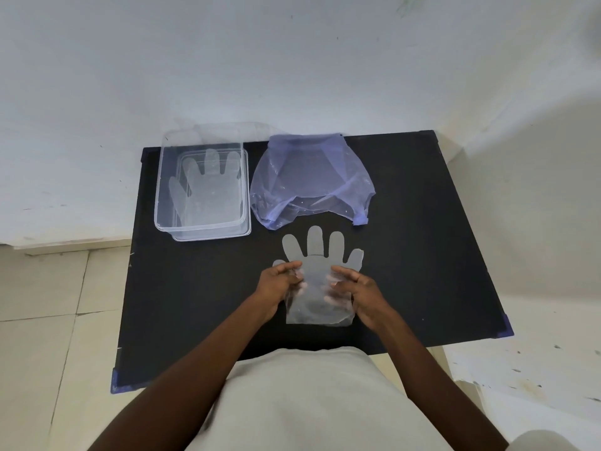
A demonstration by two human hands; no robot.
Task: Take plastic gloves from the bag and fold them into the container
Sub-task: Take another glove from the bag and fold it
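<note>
A clear plastic glove [320,255] lies flat on the black table [422,239], fingers pointing away from me. My left hand [281,281] grips the glove's left edge near the thumb. My right hand [353,288] holds its right side, with some fingers showing through the plastic. A clear rectangular container [162,203] stands at the back left with another glove [208,190] lying flat inside it. A bluish translucent bag [309,180] rests to the container's right, just beyond the glove's fingertips.
The table stands against a white wall [292,60]. Tiled floor [48,304] shows to its left and a white ledge [536,353] to its right. Blue tape marks the table's near corners [115,382].
</note>
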